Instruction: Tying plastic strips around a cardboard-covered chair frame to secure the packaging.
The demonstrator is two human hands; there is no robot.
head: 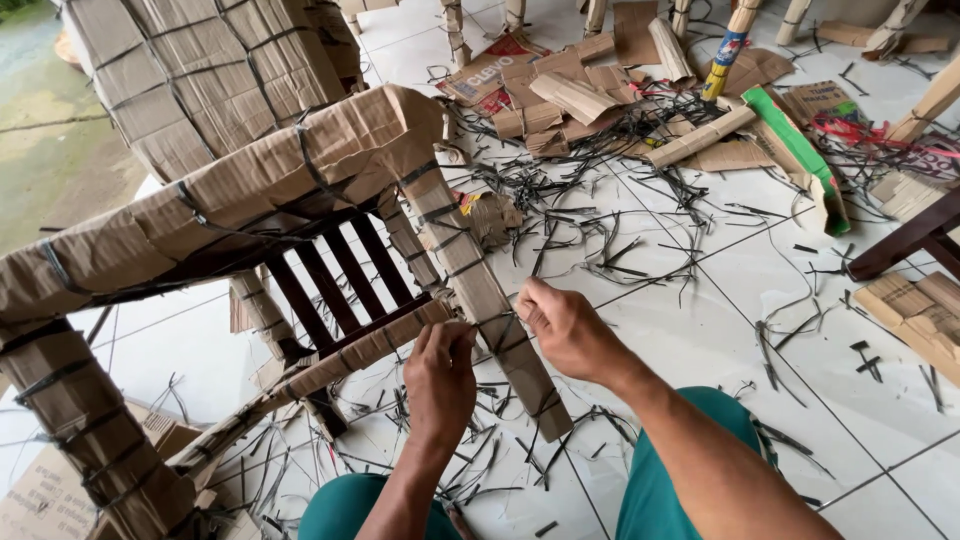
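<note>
Bright even daylight, soft faint shadows, mild sheen on white tiles (700,330), sharp focus, wide-angle edge bending.

Chair (330,270), lying tipped on the floor (700,330), wrapped in cardboard: left of and beyond both hands. Chair leg (480,290): between the left hand (440,385) and right hand (565,330), touching both. Cut straps (610,230): strewn on the floor beyond the right hand. Cardboard scraps (570,95): heaped farther beyond. Cardboard pieces (915,310): well right of the right hand.
</note>
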